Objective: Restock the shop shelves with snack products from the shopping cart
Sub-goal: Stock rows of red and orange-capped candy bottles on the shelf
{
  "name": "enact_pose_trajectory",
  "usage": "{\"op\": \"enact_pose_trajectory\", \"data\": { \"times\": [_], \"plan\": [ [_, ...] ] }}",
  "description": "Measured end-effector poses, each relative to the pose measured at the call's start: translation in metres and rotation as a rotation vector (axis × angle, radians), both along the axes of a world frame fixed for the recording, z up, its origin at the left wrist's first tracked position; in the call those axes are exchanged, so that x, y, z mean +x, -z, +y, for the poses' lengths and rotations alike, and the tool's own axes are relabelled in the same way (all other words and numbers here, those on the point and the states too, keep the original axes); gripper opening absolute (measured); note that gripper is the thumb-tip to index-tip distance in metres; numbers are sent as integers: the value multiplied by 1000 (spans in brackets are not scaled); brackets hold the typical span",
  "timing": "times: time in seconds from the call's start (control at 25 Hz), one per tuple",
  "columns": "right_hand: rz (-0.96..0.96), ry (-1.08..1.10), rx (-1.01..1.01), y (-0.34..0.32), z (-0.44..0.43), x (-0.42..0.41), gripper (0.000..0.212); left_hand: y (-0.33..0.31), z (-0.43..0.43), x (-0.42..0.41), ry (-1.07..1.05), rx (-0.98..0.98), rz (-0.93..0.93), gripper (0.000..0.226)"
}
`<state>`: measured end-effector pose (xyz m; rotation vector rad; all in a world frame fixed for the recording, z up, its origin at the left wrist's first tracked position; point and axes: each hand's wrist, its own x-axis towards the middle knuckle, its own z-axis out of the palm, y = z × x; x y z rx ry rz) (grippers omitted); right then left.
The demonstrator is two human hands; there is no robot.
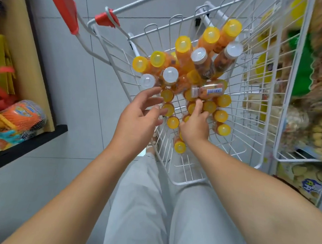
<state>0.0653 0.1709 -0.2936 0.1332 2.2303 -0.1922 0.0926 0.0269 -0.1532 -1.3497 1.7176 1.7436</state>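
A white wire shopping cart (pixel 257 102) holds several snack jars with yellow lids (pixel 182 44) and a few with clear lids (pixel 170 75). One jar (pixel 208 91) lies on its side on top of the pile. My left hand (pixel 139 118) reaches over the cart's near wall with fingers spread and relaxed, touching the yellow-lidded jars at the near left. My right hand (pixel 195 124) is down among the upright yellow-lidded jars (pixel 220 115), fingers curled around one (pixel 191 107); the grip itself is partly hidden.
A shelf unit (pixel 27 141) at the left holds bagged snacks in orange netting (pixel 21 116). Wire shelving (pixel 292 146) with packaged snacks stands close on the right of the cart. The cart's red handle (pixel 63 6) lies at the upper left. Grey tiled floor lies between.
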Motion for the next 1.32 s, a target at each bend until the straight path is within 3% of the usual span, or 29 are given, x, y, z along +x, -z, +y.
{"op": "enact_pose_trajectory", "data": {
  "times": [0.16, 0.44, 0.6, 0.8, 0.88, 1.0, 1.12, 1.2, 1.28, 1.32],
  "plan": [
    [74, -77, 23, 6, -1, 6, 68, 2, 2, 1, 0, -11, 26, 36],
    [151, -133, -42, 9, 13, 12, 65, 6, 8, 4, 42, -18, 59, 38],
    [89, 72, -47, 15, 7, 6, 59, 8, 14, 7, 61, 4, 53, 36],
    [189, 260, -201, -3, 16, -2, 38, 13, 13, 6, 38, 42, 5, 33],
    [128, 430, -328, -34, 33, -8, 31, 16, 14, 2, 71, 73, -52, 35],
    [-97, 711, -678, -95, 53, -21, 33, 17, 23, -11, 154, 172, -147, 44],
    [-235, 698, -885, -132, 50, -26, 31, 12, 35, -22, 63, 409, -150, 46],
    [-263, 666, -957, -138, 41, -29, 27, 13, 35, -25, -42, 441, -112, 44],
    [-263, 689, -900, -129, 39, -37, 28, 14, 28, -24, -110, 377, -81, 38],
    [-189, 688, -767, -115, 44, -43, 31, 14, 24, -24, -137, 346, -79, 35]
  ]
}}
